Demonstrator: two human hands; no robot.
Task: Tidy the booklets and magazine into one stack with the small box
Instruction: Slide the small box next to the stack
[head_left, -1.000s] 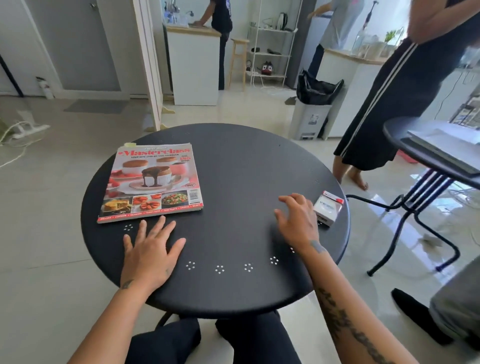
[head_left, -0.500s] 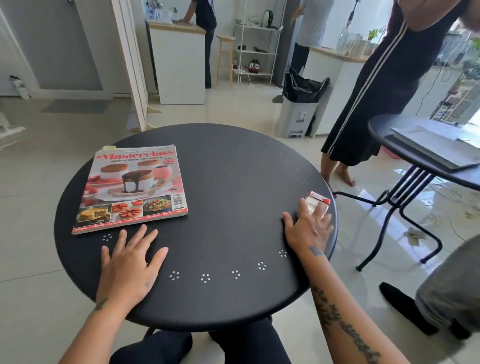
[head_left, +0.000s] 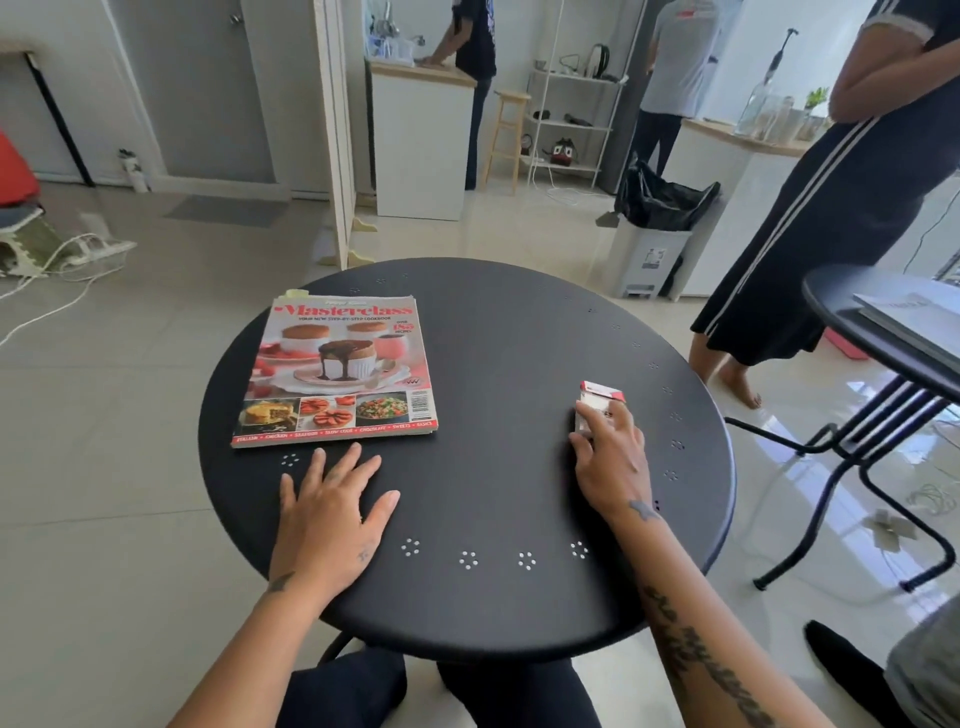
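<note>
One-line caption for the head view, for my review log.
Seated at a round black table, right hand covers the small box; left hand rests flat below the magazine.

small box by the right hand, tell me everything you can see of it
The small box is white with a red band at its far end and looks like thin cardboard. It lies on the black round table, near the right edge, well apart from the cookbook magazine. The right hand covers its near half, fingers laid over it. Any print is too small to read.
</note>
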